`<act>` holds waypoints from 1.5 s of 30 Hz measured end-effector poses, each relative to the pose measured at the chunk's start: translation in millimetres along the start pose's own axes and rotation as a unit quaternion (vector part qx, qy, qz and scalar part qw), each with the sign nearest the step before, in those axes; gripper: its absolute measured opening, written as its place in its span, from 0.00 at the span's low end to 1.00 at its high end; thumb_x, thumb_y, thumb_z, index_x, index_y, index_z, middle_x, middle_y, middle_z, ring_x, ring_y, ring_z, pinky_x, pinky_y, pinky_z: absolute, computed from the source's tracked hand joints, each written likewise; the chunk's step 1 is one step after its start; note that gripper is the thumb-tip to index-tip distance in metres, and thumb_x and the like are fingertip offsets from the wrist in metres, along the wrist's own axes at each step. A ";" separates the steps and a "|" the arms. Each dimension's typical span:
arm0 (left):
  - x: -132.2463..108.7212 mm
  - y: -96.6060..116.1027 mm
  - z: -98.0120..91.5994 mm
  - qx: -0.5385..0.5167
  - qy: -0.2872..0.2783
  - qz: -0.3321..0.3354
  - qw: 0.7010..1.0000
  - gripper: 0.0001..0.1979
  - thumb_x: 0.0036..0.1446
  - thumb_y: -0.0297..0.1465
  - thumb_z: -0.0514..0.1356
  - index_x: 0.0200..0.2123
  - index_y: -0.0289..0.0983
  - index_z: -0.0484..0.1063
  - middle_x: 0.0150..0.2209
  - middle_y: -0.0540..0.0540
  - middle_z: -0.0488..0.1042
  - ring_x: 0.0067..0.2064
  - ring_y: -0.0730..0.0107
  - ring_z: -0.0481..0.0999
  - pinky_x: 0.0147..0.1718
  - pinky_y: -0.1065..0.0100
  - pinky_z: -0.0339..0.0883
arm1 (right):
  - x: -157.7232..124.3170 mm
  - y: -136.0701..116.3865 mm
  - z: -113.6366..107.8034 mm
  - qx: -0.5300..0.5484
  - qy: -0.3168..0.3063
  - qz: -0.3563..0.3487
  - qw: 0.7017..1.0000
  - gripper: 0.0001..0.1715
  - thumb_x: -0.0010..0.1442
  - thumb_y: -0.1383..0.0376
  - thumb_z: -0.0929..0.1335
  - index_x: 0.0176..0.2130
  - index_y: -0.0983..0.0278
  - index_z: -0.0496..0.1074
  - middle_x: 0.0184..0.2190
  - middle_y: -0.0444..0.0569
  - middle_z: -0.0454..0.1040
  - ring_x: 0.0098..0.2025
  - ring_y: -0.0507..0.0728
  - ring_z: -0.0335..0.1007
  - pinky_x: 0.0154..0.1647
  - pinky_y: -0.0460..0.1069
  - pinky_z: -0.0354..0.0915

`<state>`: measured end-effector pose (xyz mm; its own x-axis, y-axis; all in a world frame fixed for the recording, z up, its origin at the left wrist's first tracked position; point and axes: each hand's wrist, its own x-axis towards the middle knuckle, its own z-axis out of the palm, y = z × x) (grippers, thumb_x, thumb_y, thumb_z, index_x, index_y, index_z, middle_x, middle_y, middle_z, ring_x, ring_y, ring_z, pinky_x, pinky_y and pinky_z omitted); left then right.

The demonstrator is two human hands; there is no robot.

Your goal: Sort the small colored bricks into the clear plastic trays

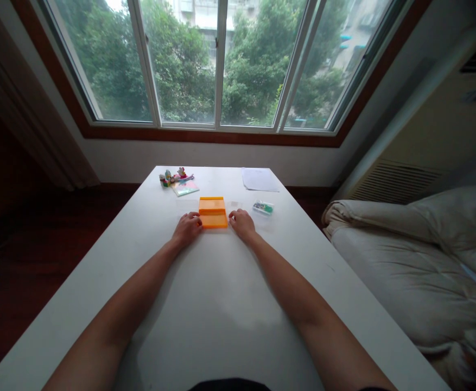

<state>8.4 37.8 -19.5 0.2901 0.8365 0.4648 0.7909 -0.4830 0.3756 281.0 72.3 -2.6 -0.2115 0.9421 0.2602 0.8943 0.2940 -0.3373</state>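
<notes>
An orange plastic tray [212, 212] lies flat on the white table [217, 304], a little past the middle. My left hand [186, 227] rests with curled fingers against the tray's left front corner. My right hand [241, 223] does the same at the right front corner. Both hands grip the tray's edges, and both arms stretch straight out over the table.
Small colourful toy figures [171, 177] and a pink-green card [185, 188] sit at the far left. A white sheet of paper [259, 179] lies far right, with a small clear bag of parts [263, 207] nearer. A cream-coloured bed [420, 255] stands right of the table; a window is beyond.
</notes>
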 end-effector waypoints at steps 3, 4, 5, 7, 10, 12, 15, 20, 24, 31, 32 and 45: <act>0.1 -0.5 -0.2 -0.012 0.007 -0.004 1.000 0.04 0.56 0.31 0.62 0.34 0.40 0.76 0.54 0.42 0.72 0.52 0.57 0.74 0.56 0.52 0.67 | 1.4 4.5 2.8 0.013 0.013 -0.008 1.000 0.09 0.64 0.66 0.67 0.43 0.60 0.77 0.43 0.52 0.73 0.49 0.58 0.66 0.51 0.50 0.62; 0.1 -0.7 -0.2 -0.016 0.009 -0.006 1.000 0.04 0.56 0.31 0.62 0.35 0.40 0.76 0.54 0.42 0.71 0.52 0.57 0.74 0.55 0.53 0.68 | 1.8 5.5 3.6 0.017 0.017 -0.009 1.000 0.09 0.64 0.66 0.67 0.43 0.60 0.77 0.42 0.52 0.73 0.48 0.58 0.66 0.51 0.50 0.62; 0.0 -1.0 -0.3 -0.019 0.012 -0.007 1.000 0.04 0.55 0.30 0.62 0.35 0.40 0.76 0.54 0.42 0.71 0.52 0.57 0.74 0.54 0.54 0.69 | 2.3 6.2 4.2 0.021 0.019 -0.011 1.000 0.09 0.64 0.67 0.67 0.43 0.61 0.77 0.42 0.52 0.73 0.48 0.58 0.66 0.51 0.50 0.62; -0.2 -1.3 -0.4 -0.025 0.015 -0.007 1.000 0.03 0.55 0.30 0.62 0.35 0.40 0.76 0.54 0.42 0.71 0.52 0.57 0.74 0.53 0.54 0.70 | 2.9 6.5 5.1 0.028 0.020 -0.017 0.999 0.10 0.64 0.67 0.67 0.44 0.61 0.77 0.41 0.51 0.73 0.47 0.57 0.66 0.52 0.49 0.61; -0.6 -1.6 -0.6 -0.038 0.021 -0.010 0.999 0.06 0.55 0.30 0.62 0.37 0.41 0.77 0.55 0.43 0.70 0.51 0.58 0.74 0.52 0.55 0.71 | 2.7 5.2 5.3 0.030 0.019 -0.027 0.999 0.10 0.64 0.67 0.67 0.44 0.60 0.77 0.40 0.50 0.74 0.46 0.57 0.67 0.51 0.49 0.61; -0.7 -2.2 -0.6 -0.048 0.024 -0.017 0.998 0.09 0.55 0.29 0.63 0.41 0.42 0.77 0.56 0.43 0.69 0.49 0.60 0.75 0.51 0.55 0.71 | 1.5 4.1 5.0 0.022 0.021 -0.030 0.999 0.09 0.64 0.67 0.66 0.43 0.60 0.77 0.40 0.50 0.74 0.46 0.57 0.66 0.51 0.49 0.61; -0.3 -5.3 -1.3 -0.058 0.023 -0.018 0.998 0.13 0.55 0.28 0.63 0.45 0.42 0.76 0.56 0.43 0.69 0.46 0.63 0.76 0.50 0.56 0.72 | -0.8 2.3 4.1 0.002 0.034 -0.034 0.999 0.09 0.65 0.66 0.66 0.41 0.60 0.77 0.40 0.51 0.73 0.47 0.58 0.65 0.49 0.49 0.62; 0.6 -16.9 -8.3 -0.044 0.025 0.005 0.999 0.15 0.53 0.30 0.64 0.45 0.42 0.76 0.52 0.44 0.71 0.44 0.64 0.75 0.51 0.56 0.70 | 2.2 -3.1 -0.1 -0.020 0.046 -0.064 0.997 0.08 0.64 0.64 0.67 0.41 0.60 0.78 0.42 0.52 0.74 0.49 0.59 0.64 0.51 0.51 0.61; -0.2 -24.4 -16.2 -0.007 0.017 -0.006 1.000 0.15 0.51 0.32 0.66 0.45 0.43 0.77 0.41 0.45 0.75 0.44 0.59 0.74 0.49 0.56 0.69 | 7.3 -7.8 -5.2 -0.020 0.006 -0.064 0.998 0.10 0.63 0.66 0.67 0.43 0.60 0.77 0.39 0.50 0.76 0.45 0.58 0.67 0.50 0.51 0.60; 0.1 -25.1 -17.2 -0.016 -0.002 0.010 1.000 0.11 0.55 0.31 0.62 0.42 0.44 0.78 0.39 0.48 0.79 0.43 0.61 0.75 0.50 0.57 0.66 | -8.1 -4.5 -4.9 0.038 -0.003 -0.105 0.994 0.14 0.63 0.66 0.66 0.49 0.60 0.76 0.38 0.47 0.77 0.41 0.55 0.70 0.47 0.49 0.61; 0.3 -25.1 -16.5 -0.017 -0.003 0.013 1.000 0.11 0.55 0.31 0.62 0.42 0.43 0.79 0.39 0.47 0.79 0.42 0.61 0.75 0.50 0.57 0.66 | -11.8 -3.3 -4.7 0.046 -0.002 -0.113 0.992 0.14 0.63 0.66 0.67 0.48 0.60 0.76 0.38 0.47 0.77 0.41 0.55 0.70 0.47 0.49 0.62; 2.5 -25.7 -13.7 -0.011 -0.001 0.036 0.999 0.08 0.56 0.28 0.61 0.38 0.42 0.79 0.36 0.47 0.79 0.38 0.64 0.77 0.46 0.61 0.68 | -13.0 -2.1 1.9 0.066 -0.032 -0.173 0.982 0.12 0.66 0.71 0.65 0.43 0.61 0.76 0.41 0.48 0.76 0.47 0.54 0.68 0.50 0.48 0.62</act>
<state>-18.6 48.8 -16.9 0.3474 0.7992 0.4905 0.7555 -0.5484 0.3585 281.1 59.7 -7.0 -0.5224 0.7886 0.3242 0.7066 0.6132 -0.3530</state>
